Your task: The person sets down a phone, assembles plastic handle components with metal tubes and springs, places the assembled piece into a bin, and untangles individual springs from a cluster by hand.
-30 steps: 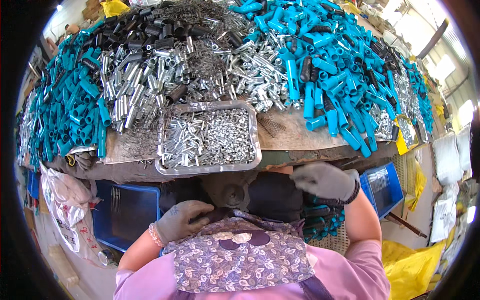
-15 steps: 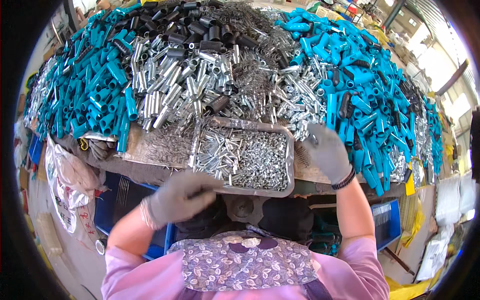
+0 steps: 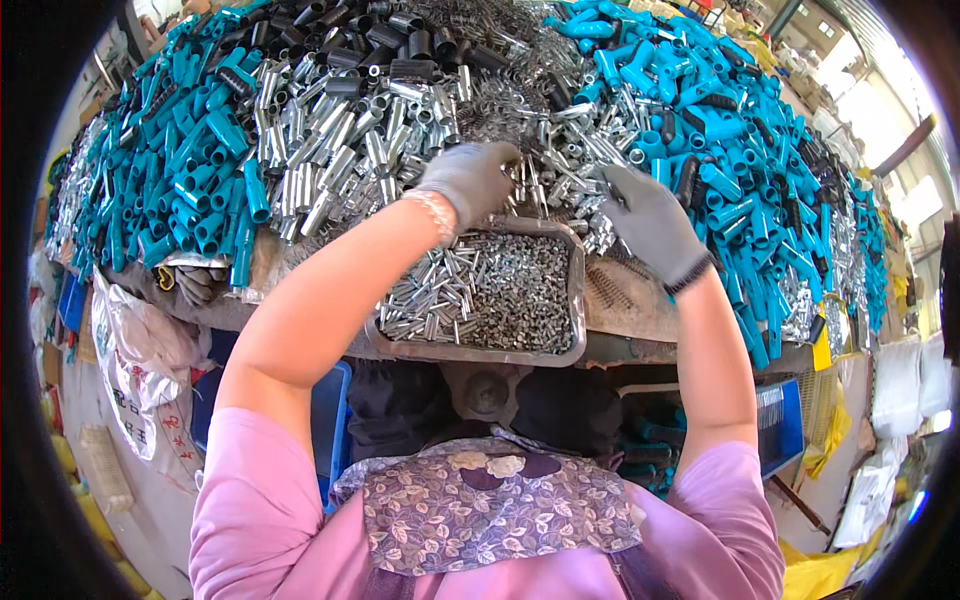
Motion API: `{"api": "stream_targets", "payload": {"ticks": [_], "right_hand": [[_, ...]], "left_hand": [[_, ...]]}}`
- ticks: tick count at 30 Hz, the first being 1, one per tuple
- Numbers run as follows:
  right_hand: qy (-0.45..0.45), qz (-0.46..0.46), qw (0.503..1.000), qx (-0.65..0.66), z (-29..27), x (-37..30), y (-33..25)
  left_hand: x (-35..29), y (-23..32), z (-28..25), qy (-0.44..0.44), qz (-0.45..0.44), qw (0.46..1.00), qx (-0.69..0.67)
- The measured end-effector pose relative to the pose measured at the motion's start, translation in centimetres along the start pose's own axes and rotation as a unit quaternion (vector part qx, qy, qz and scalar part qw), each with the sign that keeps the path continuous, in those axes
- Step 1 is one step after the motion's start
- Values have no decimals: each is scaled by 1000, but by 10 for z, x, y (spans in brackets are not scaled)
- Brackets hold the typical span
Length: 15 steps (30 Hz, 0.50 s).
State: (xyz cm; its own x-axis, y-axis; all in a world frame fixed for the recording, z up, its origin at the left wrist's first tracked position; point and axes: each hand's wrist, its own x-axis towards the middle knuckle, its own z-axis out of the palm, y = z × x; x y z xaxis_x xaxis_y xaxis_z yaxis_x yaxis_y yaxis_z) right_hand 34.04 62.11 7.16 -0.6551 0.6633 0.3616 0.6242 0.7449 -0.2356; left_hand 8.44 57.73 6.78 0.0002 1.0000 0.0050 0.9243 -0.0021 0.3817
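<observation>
My gloved left hand (image 3: pixel 472 182) reaches across to the far side of the grey tray (image 3: pixel 480 350), over the edge of the silver tubes (image 3: pixel 365 145) and the tangled wire springs (image 3: pixel 497 115). Its fingers are curled inward; what they hold, if anything, is hidden. My gloved right hand (image 3: pixel 650 225) is over the heap of small silver metal pieces (image 3: pixel 585 165), right of the tray. Its thumb and fingers look apart, with no held part visible. The tray contains thin metal pins (image 3: pixel 435 295) on its left and tiny metal pieces (image 3: pixel 525 290) on its right.
Teal handle-shaped parts are heaped at left (image 3: pixel 185 180) and right (image 3: pixel 725 180). Black tubes (image 3: pixel 400 40) lie at the back. Loose springs (image 3: pixel 610 285) lie beside the tray. Blue bins (image 3: pixel 780 425) and a white sack (image 3: pixel 145 365) stand below the table edge.
My left hand has moved from the tray's near left corner up and across to its far side. My right hand has shifted slightly away from me, staying by the small silver pieces.
</observation>
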Motion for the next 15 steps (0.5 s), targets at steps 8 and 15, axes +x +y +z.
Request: {"api": "stream_targets", "payload": {"ticks": [8, 15], "right_hand": [[-5, -68, 997, -19, 1, -23, -7], [-186, -78, 969, -142, 33, 28, 12]], "left_hand": [[-16, -30, -5, 49, -26, 972, -228], [3, -47, -7, 139, -17, 919, -368]]}}
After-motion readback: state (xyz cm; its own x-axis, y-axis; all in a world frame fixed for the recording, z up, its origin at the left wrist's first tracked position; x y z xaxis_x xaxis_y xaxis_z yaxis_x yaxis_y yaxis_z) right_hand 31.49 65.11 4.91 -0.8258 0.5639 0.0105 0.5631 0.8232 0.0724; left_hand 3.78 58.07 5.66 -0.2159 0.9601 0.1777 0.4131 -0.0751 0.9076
